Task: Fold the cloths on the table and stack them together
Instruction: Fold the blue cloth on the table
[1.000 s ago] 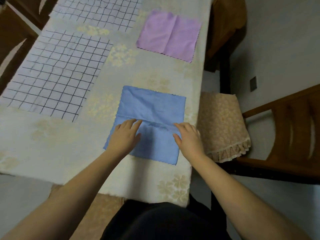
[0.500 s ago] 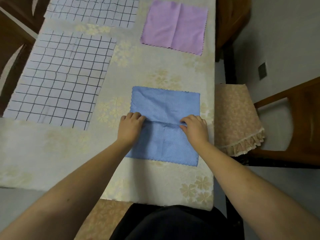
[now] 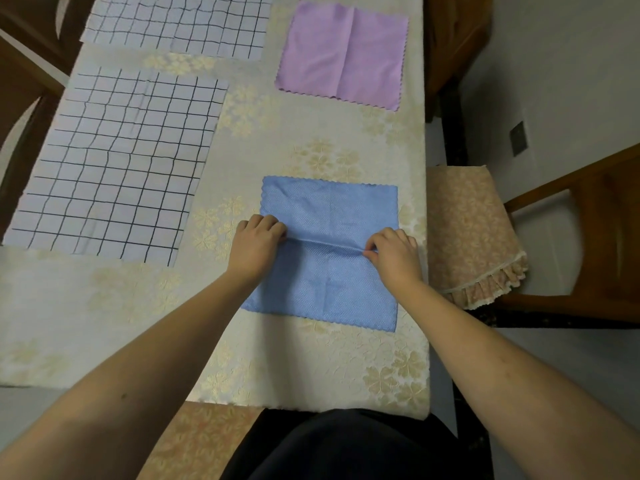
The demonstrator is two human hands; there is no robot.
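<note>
Since half a second back, both hands had closed up on the crease line, and the right one went from lying fairly flat to a proper pinch.

Nearest the camera, low in the frame, were the two forearms coming up over the table (image 3: 311, 375) edge. Just past them, center-right of the frame, lay the blue cloth (image 3: 329, 271), opened out flat except for a raised ridge running left to right across its middle. The left hand (image 3: 258, 244) sat curled at the left end of that ridge, fingers tucked on the cloth edge; looked like it was gripping the fabric, though its fingertips were hidden under the knuckles so I couldn't swear to it. The right hand (image 3: 393, 252) had thumb and fingertip clamped on the ridge at its right end.

What mattered for the next bit: the ridge was the long axis, stretched straight between the two hands, each hand at its own end, neither closer than the other. Half the cloth lay on the near side of the grip, half on the far side. My guess is the fold would go over that line, so both ends would need to move evenly or the scalloped edges wouldn't line up.

Further up, at upper right, the purple cloth (image 3: 343, 53) lay flat, untouched. On the left, a big checked cloth (image 3: 114, 164), and a second checked cloth (image 3: 180, 24) at the top edge. Nothing stacked yet.
</note>
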